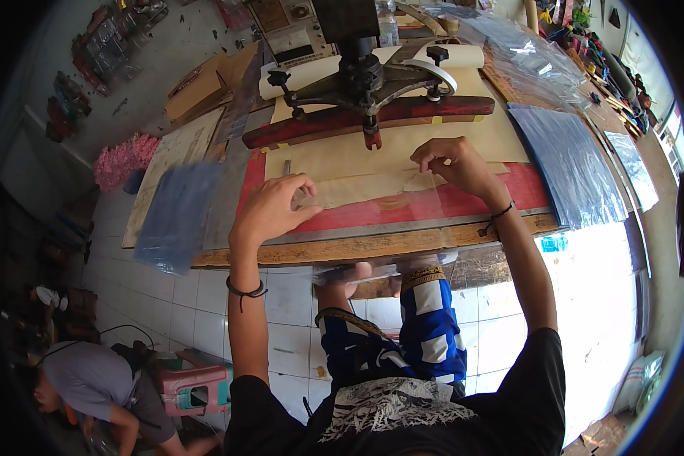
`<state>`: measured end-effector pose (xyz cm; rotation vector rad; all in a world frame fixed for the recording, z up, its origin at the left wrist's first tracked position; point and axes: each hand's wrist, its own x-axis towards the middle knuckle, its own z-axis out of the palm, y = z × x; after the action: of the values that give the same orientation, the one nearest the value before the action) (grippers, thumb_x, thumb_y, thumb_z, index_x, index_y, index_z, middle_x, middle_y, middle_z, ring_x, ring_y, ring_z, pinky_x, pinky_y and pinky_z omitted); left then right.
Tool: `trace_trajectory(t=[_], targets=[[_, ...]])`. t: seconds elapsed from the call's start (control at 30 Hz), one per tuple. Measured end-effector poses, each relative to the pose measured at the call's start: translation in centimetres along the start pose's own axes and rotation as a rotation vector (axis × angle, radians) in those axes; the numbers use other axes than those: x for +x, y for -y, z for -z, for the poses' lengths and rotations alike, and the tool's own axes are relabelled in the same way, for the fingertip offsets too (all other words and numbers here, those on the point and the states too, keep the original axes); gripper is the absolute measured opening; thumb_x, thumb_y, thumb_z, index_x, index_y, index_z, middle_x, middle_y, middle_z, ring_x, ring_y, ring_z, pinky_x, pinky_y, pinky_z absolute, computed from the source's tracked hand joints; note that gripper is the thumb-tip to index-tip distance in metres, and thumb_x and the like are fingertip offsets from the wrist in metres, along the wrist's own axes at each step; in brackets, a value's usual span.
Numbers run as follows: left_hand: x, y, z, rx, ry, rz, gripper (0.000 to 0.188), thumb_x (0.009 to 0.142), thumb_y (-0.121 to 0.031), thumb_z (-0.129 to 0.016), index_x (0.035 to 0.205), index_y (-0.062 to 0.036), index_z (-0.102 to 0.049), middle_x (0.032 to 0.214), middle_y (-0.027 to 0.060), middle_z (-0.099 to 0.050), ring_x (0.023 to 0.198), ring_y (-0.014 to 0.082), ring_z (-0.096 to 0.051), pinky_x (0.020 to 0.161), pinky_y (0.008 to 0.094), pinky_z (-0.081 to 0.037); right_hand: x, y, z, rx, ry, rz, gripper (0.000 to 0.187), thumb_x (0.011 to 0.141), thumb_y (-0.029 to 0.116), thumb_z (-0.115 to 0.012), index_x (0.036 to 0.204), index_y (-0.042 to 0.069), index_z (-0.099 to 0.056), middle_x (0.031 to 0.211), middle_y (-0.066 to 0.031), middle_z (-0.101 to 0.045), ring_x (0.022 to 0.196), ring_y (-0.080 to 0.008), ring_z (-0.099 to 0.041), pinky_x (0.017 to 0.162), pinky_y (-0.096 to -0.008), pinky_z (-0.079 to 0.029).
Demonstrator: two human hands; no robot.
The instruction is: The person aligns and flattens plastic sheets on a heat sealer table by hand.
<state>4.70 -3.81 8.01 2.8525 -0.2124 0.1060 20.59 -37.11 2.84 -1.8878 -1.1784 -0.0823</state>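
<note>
A thin clear plastic sheet (414,216) lies over the front of the work surface and hangs past its wooden edge. My right hand (452,163) pinches the sheet's far right part between thumb and fingers. Beside the sheet's left side is my left hand (270,209), thumb and fingers curved but apart. Under both hands are tan paper (342,163) and a red board (463,199). Above them stands a press head with a long red bar (311,131), held by a dark metal bracket (361,85). Glare hides parts of the clear sheet's outline.
Stacks of bluish plastic sheets lie at left (176,216) and right (570,163). A white roll (463,57) lies behind the press, near a control box (292,34). Pink material (125,158) sits at far left. Another person (91,380) bends down at lower left, near a pink stool (194,387).
</note>
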Motion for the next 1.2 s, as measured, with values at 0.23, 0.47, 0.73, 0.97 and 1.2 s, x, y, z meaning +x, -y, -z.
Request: trace_trajectory(t=[0.23,0.47,0.73,0.97,1.2], targets=[[5.0,-3.6,-5.8,-0.266,-0.14,-0.232,0.036,0.097,-0.031,-0.072,0.12,-0.004,-0.07,0.103,0.0135,-0.074,0.09,0.0284,-0.07,0.08,0.0373,-0.055,0.1,0.2,-0.4,0.069,0.003,0.119,0.01,0.086,-0.008,-0.066,0.085,0.001,-0.07,0.104,-0.0092,-0.077,0.091,-0.0212,-0.075,0.073,-0.0315,-0.06],[7.0,-6.5,-5.8,-0.48,0.003,-0.134,0.024,0.099,-0.019,-0.068,0.106,0.0034,-0.072,0.083,0.0154,-0.073,0.078,0.0215,-0.071,0.075,0.0347,-0.054,-0.5,0.9,-0.1,0.334,-0.144,-0.075,0.01,0.095,0.007,-0.068,0.105,0.005,-0.07,0.107,-0.0116,-0.077,0.089,-0.0166,-0.074,0.067,-0.0295,-0.057],[7.3,-7.4,-6.5,-0.473,-0.084,-0.187,0.024,0.101,-0.021,-0.067,0.105,0.0022,-0.072,0.082,0.0153,-0.072,0.068,0.0208,-0.067,0.067,0.0371,-0.051,0.1,1.4,-1.0,-0.051,0.031,-0.129,0.022,0.098,0.023,-0.072,0.097,0.001,-0.074,0.077,-0.0102,-0.075,0.063,-0.0201,-0.068,0.064,-0.0324,-0.055],[7.0,-7.6,-6.9,-0.45,-0.144,-0.187,0.026,0.102,-0.024,-0.066,0.103,0.0005,-0.073,0.079,0.0155,-0.072,0.065,0.0245,-0.066,0.065,0.0372,-0.05,-0.4,0.9,-0.9,0.053,0.045,-0.056,0.02,0.1,0.019,-0.07,0.101,0.001,-0.076,0.08,-0.008,-0.076,0.064,-0.0117,-0.064,0.062,-0.0291,-0.052],[6.6,-7.7,-6.6,-0.536,-0.069,-0.157,0.024,0.102,-0.022,-0.064,0.102,-0.0009,-0.075,0.07,0.0122,-0.07,0.06,0.0188,-0.065,0.061,0.0332,-0.049,-0.4,2.0,-0.4,0.0,0.03,-0.091,0.024,0.101,0.019,-0.067,0.093,-0.001,-0.077,0.075,-0.0063,-0.075,0.062,-0.0113,-0.064,0.061,-0.0289,-0.051]])
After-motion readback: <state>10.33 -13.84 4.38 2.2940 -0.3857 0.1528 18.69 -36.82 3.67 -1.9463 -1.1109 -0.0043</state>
